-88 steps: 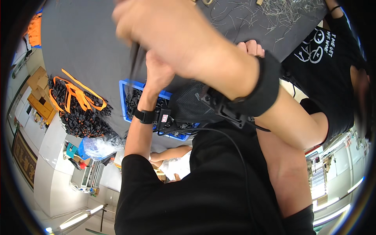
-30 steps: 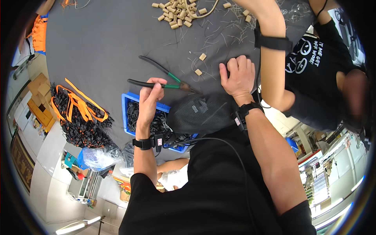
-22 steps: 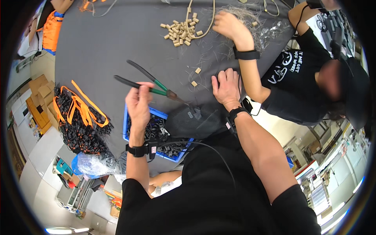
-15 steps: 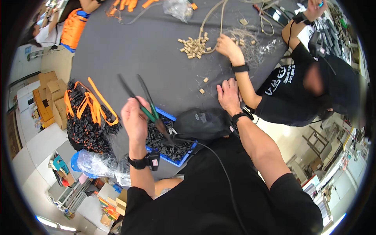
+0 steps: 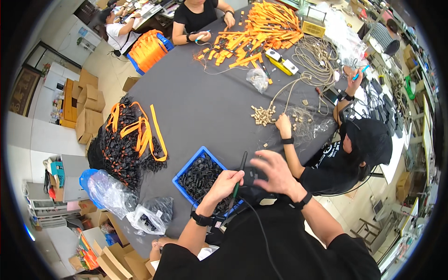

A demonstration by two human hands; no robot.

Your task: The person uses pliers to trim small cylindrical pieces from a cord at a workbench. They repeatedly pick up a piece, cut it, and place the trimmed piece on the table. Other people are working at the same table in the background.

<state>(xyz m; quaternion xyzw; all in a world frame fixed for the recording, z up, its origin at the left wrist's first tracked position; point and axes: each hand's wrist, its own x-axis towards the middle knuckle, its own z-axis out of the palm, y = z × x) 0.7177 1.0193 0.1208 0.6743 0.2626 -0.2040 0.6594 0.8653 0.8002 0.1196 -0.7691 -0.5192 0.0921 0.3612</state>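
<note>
In my left hand (image 5: pixel 225 185) are long-nosed pliers with black and green grips (image 5: pixel 243 162), held upright in the picture with their jaws pointing down toward my body. My right hand (image 5: pixel 275 170), raised just to the right of them, has its fingers spread and holds nothing. Both hands are over the near part of the grey table (image 5: pixel 182 107), beside a blue crate (image 5: pixel 179 183) full of small black plastic pieces (image 5: pixel 200 172). Behind my right hand lies a dark mesh pouch (image 5: pixel 254 192), mostly covered.
Black-and-orange straps (image 5: pixel 130 140) and plastic bags (image 5: pixel 114 196) lie left. A co-worker (image 5: pixel 366 144) at right reaches toward beige cylinders (image 5: pixel 262 115) and cord. Orange strips (image 5: pixel 266 28), a yellow tool (image 5: pixel 284 63) and another person (image 5: pixel 191 16) are at the far side.
My right hand has lifted off the table and spread its fingers. My left hand has shifted with the pliers, now angled downward. The view has tilted up, showing more of the table and room.
</note>
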